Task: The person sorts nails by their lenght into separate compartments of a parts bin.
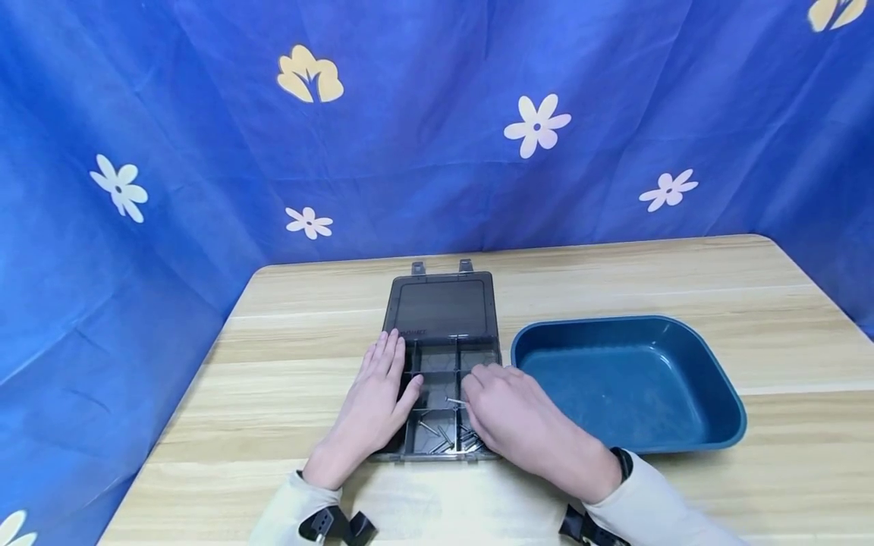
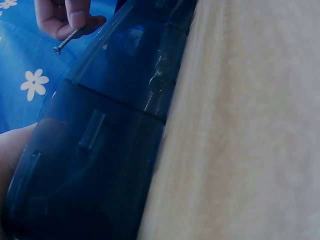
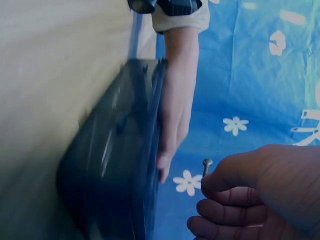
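Observation:
A dark translucent divided box lies on the table with its lid folded back. My left hand rests along the box's left side, fingers straight and thumb over the compartments. Over the right compartments, my right hand pinches a metal screw between thumb and finger. In the left wrist view the pinched screw sticks out past the fingertips, its head pointing away from them. The right wrist view also shows this screw above the box's side. Several loose screws lie in the near compartments.
A blue plastic bin stands close to the right of the box, beside my right forearm. The wooden table ends at the back against a blue flowered curtain. Two latches stick up from the lid's far edge.

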Demonstrator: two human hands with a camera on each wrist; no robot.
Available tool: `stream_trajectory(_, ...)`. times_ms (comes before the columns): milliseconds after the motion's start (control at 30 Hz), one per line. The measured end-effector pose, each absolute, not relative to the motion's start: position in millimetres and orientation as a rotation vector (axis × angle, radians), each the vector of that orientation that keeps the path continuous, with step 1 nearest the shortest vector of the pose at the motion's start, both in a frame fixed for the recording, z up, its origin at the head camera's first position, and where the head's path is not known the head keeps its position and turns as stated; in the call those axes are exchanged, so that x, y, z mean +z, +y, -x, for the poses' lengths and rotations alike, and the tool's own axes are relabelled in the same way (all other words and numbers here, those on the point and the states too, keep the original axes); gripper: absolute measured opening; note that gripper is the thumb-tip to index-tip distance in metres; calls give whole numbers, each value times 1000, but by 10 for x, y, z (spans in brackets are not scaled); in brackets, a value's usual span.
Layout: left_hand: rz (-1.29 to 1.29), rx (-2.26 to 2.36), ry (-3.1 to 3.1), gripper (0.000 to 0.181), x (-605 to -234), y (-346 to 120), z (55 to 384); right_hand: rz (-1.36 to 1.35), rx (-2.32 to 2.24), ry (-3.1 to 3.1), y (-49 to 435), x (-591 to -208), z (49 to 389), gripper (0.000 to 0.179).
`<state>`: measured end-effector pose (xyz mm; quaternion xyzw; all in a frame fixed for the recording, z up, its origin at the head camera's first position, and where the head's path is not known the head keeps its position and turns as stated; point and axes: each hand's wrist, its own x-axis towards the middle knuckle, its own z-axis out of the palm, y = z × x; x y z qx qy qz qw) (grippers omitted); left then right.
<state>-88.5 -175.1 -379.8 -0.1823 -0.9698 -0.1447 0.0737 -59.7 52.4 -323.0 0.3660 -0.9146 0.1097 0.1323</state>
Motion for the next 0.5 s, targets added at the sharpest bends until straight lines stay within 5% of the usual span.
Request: stream_trajectory(500, 546, -425, -2891, 64, -3824, -1763, 863, -1214, 146, -2687, 245, -3413, 485, 12)
